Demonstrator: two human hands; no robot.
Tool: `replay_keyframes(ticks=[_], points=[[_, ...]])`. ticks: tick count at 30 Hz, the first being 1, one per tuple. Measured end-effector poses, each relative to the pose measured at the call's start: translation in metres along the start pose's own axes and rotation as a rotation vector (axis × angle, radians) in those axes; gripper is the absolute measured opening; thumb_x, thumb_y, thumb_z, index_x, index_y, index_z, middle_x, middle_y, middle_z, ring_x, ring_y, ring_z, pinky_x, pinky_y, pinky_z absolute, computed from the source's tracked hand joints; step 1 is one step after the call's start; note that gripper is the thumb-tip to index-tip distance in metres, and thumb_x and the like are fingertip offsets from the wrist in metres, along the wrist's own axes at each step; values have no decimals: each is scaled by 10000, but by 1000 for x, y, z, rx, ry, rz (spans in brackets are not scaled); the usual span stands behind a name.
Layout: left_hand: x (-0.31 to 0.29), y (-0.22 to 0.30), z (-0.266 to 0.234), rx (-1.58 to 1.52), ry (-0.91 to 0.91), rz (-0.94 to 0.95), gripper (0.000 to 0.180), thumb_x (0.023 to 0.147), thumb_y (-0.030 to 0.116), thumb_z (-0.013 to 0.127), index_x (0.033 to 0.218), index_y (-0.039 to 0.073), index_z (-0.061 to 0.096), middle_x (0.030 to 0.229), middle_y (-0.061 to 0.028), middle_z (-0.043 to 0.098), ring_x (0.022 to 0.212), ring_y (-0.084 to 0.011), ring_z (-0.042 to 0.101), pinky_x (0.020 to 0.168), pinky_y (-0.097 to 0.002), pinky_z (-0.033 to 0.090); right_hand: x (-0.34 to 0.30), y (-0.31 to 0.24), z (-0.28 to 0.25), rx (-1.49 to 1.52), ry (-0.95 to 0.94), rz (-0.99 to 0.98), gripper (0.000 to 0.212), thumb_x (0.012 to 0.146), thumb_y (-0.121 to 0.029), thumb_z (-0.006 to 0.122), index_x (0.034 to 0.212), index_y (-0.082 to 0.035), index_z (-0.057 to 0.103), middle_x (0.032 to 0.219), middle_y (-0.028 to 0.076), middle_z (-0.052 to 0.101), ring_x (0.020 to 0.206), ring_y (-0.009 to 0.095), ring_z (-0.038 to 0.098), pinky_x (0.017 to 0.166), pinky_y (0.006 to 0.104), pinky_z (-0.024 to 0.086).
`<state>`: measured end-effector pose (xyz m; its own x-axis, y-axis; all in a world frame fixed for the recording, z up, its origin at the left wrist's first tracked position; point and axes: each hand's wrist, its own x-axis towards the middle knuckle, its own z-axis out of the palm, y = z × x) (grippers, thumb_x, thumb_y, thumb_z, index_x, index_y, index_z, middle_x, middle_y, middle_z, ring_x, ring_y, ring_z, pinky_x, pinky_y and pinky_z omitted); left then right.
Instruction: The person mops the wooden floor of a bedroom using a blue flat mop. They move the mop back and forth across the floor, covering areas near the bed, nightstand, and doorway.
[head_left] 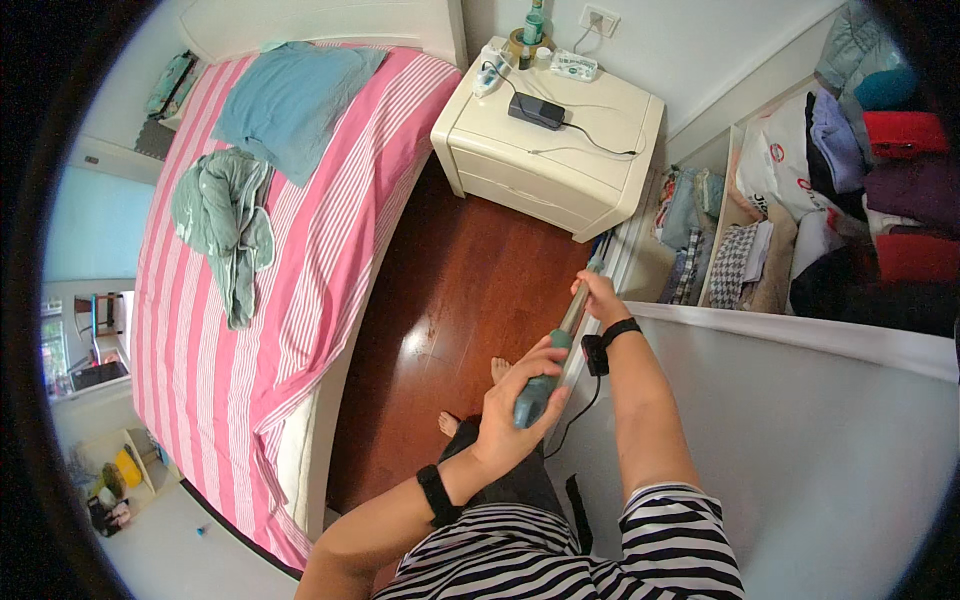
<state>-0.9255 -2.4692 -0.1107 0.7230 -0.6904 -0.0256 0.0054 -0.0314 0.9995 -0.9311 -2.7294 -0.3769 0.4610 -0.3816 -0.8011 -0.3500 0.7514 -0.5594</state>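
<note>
A long pole with a thick teal grip runs at a slant from my body toward the wardrobe's floor track. My left hand is wrapped round the teal grip at the near end. Farther up, my right hand closes round the pale shaft. The pole's far end reaches the gap between the nightstand and the wardrobe, where something blue shows. What sits on that end is too small to make out. Each wrist wears a black strap; a small black device sits on the right one.
On the left stands a bed with a pink striped sheet, a blue pillow and a crumpled green garment. The nightstand bears a black power adapter with cables. Folded clothes fill the open wardrobe at right. Reddish wooden floor lies between.
</note>
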Motion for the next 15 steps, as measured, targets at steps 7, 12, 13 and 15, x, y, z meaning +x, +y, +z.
replay_keyframes(ticks=[7, 12, 13, 15], points=[[43, 3, -6, 13, -143, 69, 226, 870, -39, 628, 1080, 23, 575, 1222, -162, 619, 1296, -327, 504, 1070, -425, 392, 17, -9, -2, 186, -3, -21, 184, 928, -106, 581, 980, 37, 479, 847, 137, 584, 676, 241, 603, 704, 401, 567], [25, 18, -27, 88, -88, 95, 223, 801, -62, 596, 1005, -15, 672, 1020, -153, 687, 1162, -338, 604, 997, -425, 455, -17, 11, 22, 98, 118, 52, 165, 944, -147, 558, 880, -20, 475, 746, 93, 549, 678, 242, 627, 623, 395, 561], [22, 20, -35, 83, -96, 105, 211, 793, -53, 607, 987, -15, 677, 1014, -163, 687, 1136, -338, 618, 972, -412, 472, -26, 20, 29, 154, 100, 64, 161, 943, -146, 556, 870, -28, 476, 749, 91, 550, 687, 240, 629, 623, 394, 560], [15, 24, -57, 73, -103, 132, 187, 776, -34, 628, 953, -14, 686, 1003, -181, 687, 1086, -339, 647, 921, -387, 506, -42, 38, 41, 225, 102, 76, 156, 942, -146, 551, 852, -43, 476, 756, 86, 553, 705, 236, 634, 624, 391, 558]])
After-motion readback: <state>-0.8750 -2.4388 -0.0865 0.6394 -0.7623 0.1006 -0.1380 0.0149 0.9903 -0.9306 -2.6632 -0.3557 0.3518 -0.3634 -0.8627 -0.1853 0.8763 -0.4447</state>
